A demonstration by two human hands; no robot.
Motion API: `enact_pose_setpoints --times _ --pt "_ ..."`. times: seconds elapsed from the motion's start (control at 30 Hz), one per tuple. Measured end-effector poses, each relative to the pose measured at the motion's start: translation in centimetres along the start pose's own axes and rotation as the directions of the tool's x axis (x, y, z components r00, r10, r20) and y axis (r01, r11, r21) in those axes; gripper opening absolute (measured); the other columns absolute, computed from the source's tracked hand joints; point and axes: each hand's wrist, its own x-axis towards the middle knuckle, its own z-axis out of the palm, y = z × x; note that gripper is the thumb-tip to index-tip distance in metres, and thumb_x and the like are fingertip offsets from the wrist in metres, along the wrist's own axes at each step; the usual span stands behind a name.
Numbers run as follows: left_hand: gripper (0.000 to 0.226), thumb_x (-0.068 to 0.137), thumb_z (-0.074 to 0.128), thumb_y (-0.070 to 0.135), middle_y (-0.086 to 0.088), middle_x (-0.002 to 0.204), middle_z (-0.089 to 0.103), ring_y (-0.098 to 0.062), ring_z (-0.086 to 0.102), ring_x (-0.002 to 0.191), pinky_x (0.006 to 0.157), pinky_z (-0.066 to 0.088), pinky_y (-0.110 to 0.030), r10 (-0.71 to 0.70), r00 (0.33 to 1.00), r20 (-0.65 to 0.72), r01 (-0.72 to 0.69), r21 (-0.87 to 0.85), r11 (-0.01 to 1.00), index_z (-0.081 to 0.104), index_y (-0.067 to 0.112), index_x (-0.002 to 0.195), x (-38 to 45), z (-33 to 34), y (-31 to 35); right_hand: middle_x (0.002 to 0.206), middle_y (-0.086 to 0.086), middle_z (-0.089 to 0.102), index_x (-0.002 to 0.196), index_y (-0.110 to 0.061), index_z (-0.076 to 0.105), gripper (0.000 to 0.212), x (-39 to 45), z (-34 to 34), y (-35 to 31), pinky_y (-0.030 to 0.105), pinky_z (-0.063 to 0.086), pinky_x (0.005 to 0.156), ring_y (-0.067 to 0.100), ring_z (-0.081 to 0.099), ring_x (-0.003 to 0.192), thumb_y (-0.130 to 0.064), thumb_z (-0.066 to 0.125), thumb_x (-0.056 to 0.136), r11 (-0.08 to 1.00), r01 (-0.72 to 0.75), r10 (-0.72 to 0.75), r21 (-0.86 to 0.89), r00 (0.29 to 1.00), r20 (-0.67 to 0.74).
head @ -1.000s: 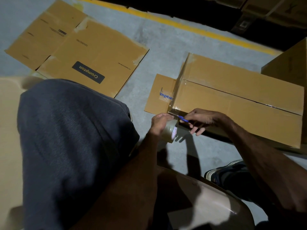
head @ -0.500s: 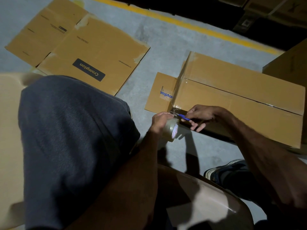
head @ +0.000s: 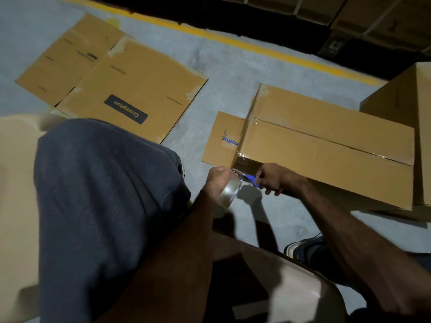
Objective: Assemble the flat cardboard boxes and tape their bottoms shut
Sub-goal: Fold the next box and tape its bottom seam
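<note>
Head view: the left hand point(head: 218, 180) grips a roll of clear tape point(head: 229, 193) just off the near left corner of the assembled box point(head: 326, 145), which lies on the concrete floor point(head: 221, 66). The right hand point(head: 274, 178) pinches a blue cutter point(head: 253, 180) against the tape strip running from roll to box. A flat box point(head: 130, 89) lies well apart, to the left.

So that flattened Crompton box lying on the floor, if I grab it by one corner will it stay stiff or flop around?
The flattened Crompton box will probably bend rather than stay rigid: it is a broad, thin sheet with fold creases across it. It likely feels light for its size, being just folded cardboard. Its flaps may swing open, since the torn tape patches at its edges seem to hold nothing shut.
</note>
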Motion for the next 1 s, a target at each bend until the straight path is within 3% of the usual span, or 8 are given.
enact_pose_setpoints --times 0.07,0.13,0.2,0.3,0.43,0.57,0.73,1.0 --pt "0.006 0.083 0.076 0.005 -0.003 0.086 0.076 -0.024 0.069 0.092 0.091 0.058 -0.038 0.034 0.999 0.033 -0.037 0.083 0.996 0.079 0.011 0.084 -1.1 -0.5 1.7 0.092 0.012 0.076 0.088 -0.011 0.072 0.02 -1.1 0.9 0.3 0.031 0.057 0.048 0.024 0.078 0.074 -0.023 0.063 0.101 0.997 0.003 -0.011 -0.071 0.994 -0.108" --pt "0.01 0.084 0.077 0.005 0.0 0.085 0.074 -0.021 0.068 0.09 0.098 0.056 -0.041 0.078 0.995 0.07 -0.09 0.189 0.978 0.076 0.014 0.08 -2.1 -1.1 3.7 0.096 0.016 0.075 0.094 -0.011 0.073 0.025 -2.4 1.5 0.7 0.038 0.058 0.062 0.034 0.075 0.084 -0.034 0.065 0.099 0.99 -0.042 0.004 -0.135 0.962 -0.273" --pt "0.007 0.09 0.074 0.006 0.002 0.085 0.069 -0.015 0.062 0.083 0.094 0.054 -0.038 0.124 0.987 0.101 -0.148 0.284 0.947 0.075 0.012 0.086 -3.3 -2.1 6.1 0.101 0.015 0.072 0.1 -0.014 0.074 0.03 -3.8 1.8 1.3 0.036 0.047 0.071 0.036 0.069 0.091 -0.043 0.065 0.1 0.978 -0.084 -0.004 -0.191 0.908 -0.419" --pt "0.012 0.095 0.07 0.013 -0.006 0.097 0.068 -0.019 0.062 0.086 0.079 0.051 -0.032 0.216 0.969 0.121 -0.247 0.396 0.884 0.073 0.003 0.101 -4.7 -4.1 10.0 0.094 0.006 0.066 0.096 -0.019 0.074 0.031 -5.8 2.0 2.0 0.033 0.045 0.07 0.026 0.062 0.08 -0.048 0.065 0.1 0.987 -0.059 -0.023 -0.149 0.869 -0.495" --pt "0.004 0.092 0.071 0.014 -0.004 0.095 0.069 -0.022 0.061 0.087 0.071 0.046 -0.031 0.391 0.908 0.152 -0.415 0.453 0.789 0.073 0.011 0.089 -6.7 -5.7 16.4 0.092 0.005 0.06 0.084 -0.018 0.072 0.036 -6.7 0.9 3.0 0.032 0.043 0.063 0.023 0.059 0.073 -0.051 0.068 0.099 0.992 -0.1 0.026 -0.079 0.764 -0.644" --pt "0.011 0.091 0.072 0.013 -0.003 0.094 0.071 -0.018 0.062 0.08 0.061 0.047 -0.024 0.491 0.83 0.266 -0.553 0.516 0.654 0.077 0.006 0.098 -8.7 -7.4 22.1 0.068 0.002 0.061 0.074 -0.015 0.063 0.038 -6.0 -1.0 3.4 0.028 0.039 0.056 0.02 0.057 0.062 -0.043 0.072 0.098 0.983 -0.144 0.182 0.113 0.721 -0.669" --pt "0.008 0.091 0.073 0.015 -0.003 0.095 0.072 -0.018 0.061 0.079 0.06 0.046 -0.024 0.534 0.806 0.256 -0.582 0.51 0.633 0.078 0.009 0.095 -7.6 -9.9 25.1 0.074 0.003 0.066 0.087 -0.012 0.072 0.024 -3.7 -2.6 2.5 0.025 0.037 0.054 0.018 0.06 0.066 -0.035 0.077 0.094 0.959 -0.202 0.283 0.199 0.702 -0.653" --pt "0.005 0.089 0.076 0.018 0.005 0.091 0.071 -0.012 0.061 0.078 0.063 0.046 -0.025 0.618 0.724 0.307 -0.685 0.426 0.591 0.079 0.013 0.091 -6.3 -10.0 27.7 0.084 0.01 0.069 0.078 -0.011 0.063 0.028 1.2 -5.3 1.1 0.04 0.059 0.069 0.03 0.068 0.08 -0.029 0.081 0.09 0.911 -0.306 0.411 0.278 0.608 -0.679"
